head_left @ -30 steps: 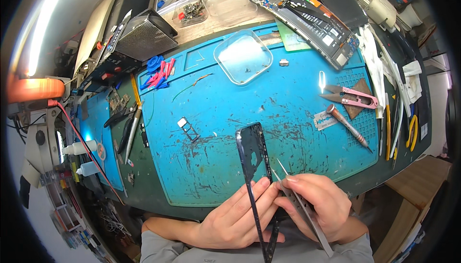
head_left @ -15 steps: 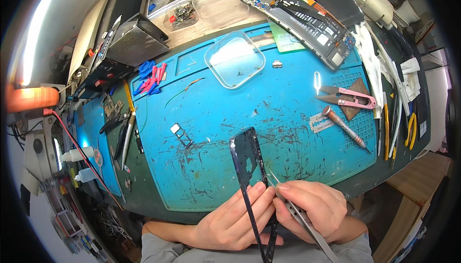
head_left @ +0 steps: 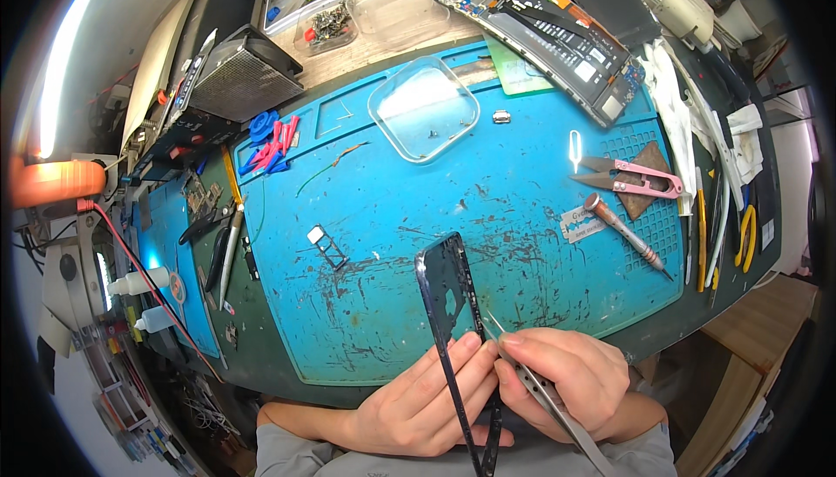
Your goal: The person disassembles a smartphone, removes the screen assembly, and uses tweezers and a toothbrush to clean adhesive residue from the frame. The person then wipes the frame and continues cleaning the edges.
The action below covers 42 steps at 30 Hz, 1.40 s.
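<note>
Tilted on its edge above the front of the blue work mat (head_left: 392, 198) is a black phone frame (head_left: 424, 290). My left hand (head_left: 427, 403) grips it from inside, its fingers closed at the long right-hand side. In my right hand (head_left: 570, 381) I pinch a pair of metal tweezers (head_left: 549, 403). Their thin tips point up and left, close beside the frame's right side; whether they touch it I cannot tell. My two hands meet at the fingertips. Left of the frame, a small SIM tray (head_left: 327, 249) lies on the mat.
At the right lie pink thread snips (head_left: 627, 177), a razor blade (head_left: 579, 223) and a screwdriver (head_left: 625, 235). A clear plastic lid (head_left: 424, 153) sits toward the back, near an opened phone (head_left: 557, 41). Red and blue clips (head_left: 274, 142) and a metal box (head_left: 244, 76) stand at the left.
Almost nothing differs. Both hands keep their grip, and the view has shifted very slightly.
</note>
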Each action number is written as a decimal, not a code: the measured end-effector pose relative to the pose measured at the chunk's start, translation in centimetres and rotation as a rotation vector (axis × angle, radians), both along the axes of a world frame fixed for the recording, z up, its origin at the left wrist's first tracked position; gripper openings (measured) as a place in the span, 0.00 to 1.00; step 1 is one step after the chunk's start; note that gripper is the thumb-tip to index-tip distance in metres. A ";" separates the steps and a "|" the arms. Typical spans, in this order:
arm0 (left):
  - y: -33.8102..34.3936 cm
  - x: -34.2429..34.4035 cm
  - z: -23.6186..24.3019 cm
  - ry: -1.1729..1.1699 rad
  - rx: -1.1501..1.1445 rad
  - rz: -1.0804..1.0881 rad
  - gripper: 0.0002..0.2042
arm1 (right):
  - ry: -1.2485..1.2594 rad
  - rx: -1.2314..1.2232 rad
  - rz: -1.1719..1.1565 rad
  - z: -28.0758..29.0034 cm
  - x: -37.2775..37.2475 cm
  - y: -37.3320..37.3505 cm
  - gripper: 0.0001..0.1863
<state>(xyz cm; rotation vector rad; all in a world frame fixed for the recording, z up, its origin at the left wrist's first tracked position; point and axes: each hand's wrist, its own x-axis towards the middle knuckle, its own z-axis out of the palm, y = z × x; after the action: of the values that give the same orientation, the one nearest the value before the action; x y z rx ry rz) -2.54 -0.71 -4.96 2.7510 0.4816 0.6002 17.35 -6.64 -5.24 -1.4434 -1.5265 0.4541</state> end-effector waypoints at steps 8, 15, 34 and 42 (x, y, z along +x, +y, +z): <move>-0.2 -0.1 0.0 0.011 0.002 0.006 0.32 | -0.094 0.029 0.051 0.1 0.4 -0.2 0.14; -0.2 0.0 0.0 0.008 -0.008 0.014 0.32 | -0.062 0.014 0.053 0.0 0.5 -0.4 0.15; -0.3 -0.1 -0.2 0.004 0.005 0.027 0.32 | -0.048 0.018 0.038 -0.1 0.3 -0.1 0.15; -0.3 -0.1 -0.3 -0.001 0.006 0.023 0.32 | -0.021 0.010 0.025 -0.1 0.3 -0.1 0.15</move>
<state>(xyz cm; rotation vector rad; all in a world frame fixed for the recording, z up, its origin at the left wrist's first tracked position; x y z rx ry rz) -2.64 -1.05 -5.25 2.7544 0.5128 0.6099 17.60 -6.76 -5.31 -1.4273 -1.5631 0.4472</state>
